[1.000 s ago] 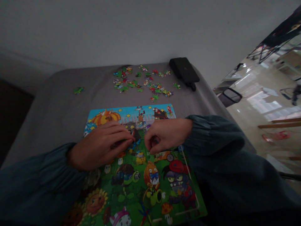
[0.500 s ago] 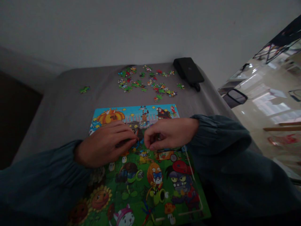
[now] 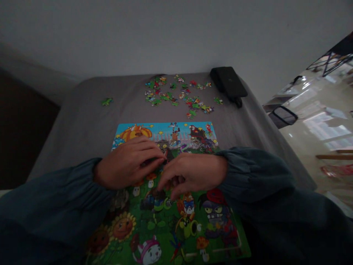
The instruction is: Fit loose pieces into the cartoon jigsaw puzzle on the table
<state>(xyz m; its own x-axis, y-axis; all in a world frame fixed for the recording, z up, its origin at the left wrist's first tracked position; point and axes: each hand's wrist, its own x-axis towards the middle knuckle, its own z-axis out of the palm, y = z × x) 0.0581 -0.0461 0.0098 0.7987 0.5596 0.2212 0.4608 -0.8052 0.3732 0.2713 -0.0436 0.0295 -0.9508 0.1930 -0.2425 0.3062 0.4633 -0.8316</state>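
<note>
Head cam: right hand (image 3: 193,173) dropped lower on puzzle (image 3: 171,221) vs before.

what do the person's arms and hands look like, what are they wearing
Both arms are covered by long, loose sleeves of dark teal-blue fabric, the left sleeve and the right sleeve, each gathered into a cuff at the wrist. The left hand and the right hand are bare: no gloves, and no rings, watch or markings show in this dim view.

Left hand (image 3: 128,165) flat; right hand (image 3: 193,172) curled, fingertips down.
</note>
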